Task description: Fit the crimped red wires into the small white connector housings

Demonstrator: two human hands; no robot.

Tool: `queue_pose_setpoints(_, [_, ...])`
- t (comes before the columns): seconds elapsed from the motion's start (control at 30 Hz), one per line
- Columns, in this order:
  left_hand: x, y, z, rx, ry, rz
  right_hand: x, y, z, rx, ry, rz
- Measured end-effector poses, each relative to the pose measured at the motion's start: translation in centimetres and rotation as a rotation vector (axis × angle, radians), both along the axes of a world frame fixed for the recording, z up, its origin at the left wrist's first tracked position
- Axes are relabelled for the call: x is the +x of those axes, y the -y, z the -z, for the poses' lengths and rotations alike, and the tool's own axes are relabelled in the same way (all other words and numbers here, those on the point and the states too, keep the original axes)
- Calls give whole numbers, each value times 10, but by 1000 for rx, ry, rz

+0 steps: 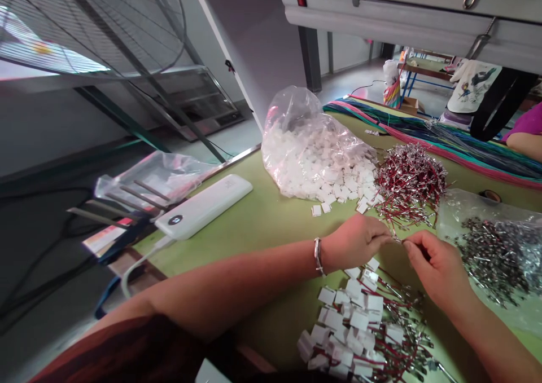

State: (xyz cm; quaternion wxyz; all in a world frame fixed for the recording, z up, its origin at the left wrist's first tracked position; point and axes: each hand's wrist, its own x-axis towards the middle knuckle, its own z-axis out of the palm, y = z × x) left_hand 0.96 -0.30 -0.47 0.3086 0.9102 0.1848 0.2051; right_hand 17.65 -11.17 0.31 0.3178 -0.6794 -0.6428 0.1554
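Note:
My left hand (359, 241), with a silver bracelet at the wrist, is closed in a pinch. Fingertip to fingertip with it, my right hand (438, 267) is pinched as well. Between them shows a small silvery metal terminal (396, 237), apparently on a short red wire; the fingers hide most of it. Just beyond lies a heap of short red wires with metal ends (410, 180). Below my hands is a pile of white plastic connector housings (353, 321) with red wires and metal parts attached.
A clear bag spills white housings (317, 152) onto the green table (220, 247). At right, another bag holds small dark metal parts (495, 259). A white power bank (205, 205) with a cable lies left. Long coloured wires (444, 140) stretch across the back, near another person's arm (525, 143).

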Motion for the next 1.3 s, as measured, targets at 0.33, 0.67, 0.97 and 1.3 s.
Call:
queue_pose_setpoints(0.33, [-8, -15, -1, -79, 29, 405, 10, -5, -10, -119, 41, -304])
queue_pose_setpoints(0.67, [-1, -9, 5, -139, 126, 139, -7, -3, 4, -351, -690, -31])
queue_pose_setpoints(0.97, [-2, -14, 4, 14, 36, 46, 14, -6, -1, -216, -326, 38])
queue_pose_setpoints(1.3, [-10, -16, -6, 95, -116, 282, 16, -4, -16, -344, -242, -203])
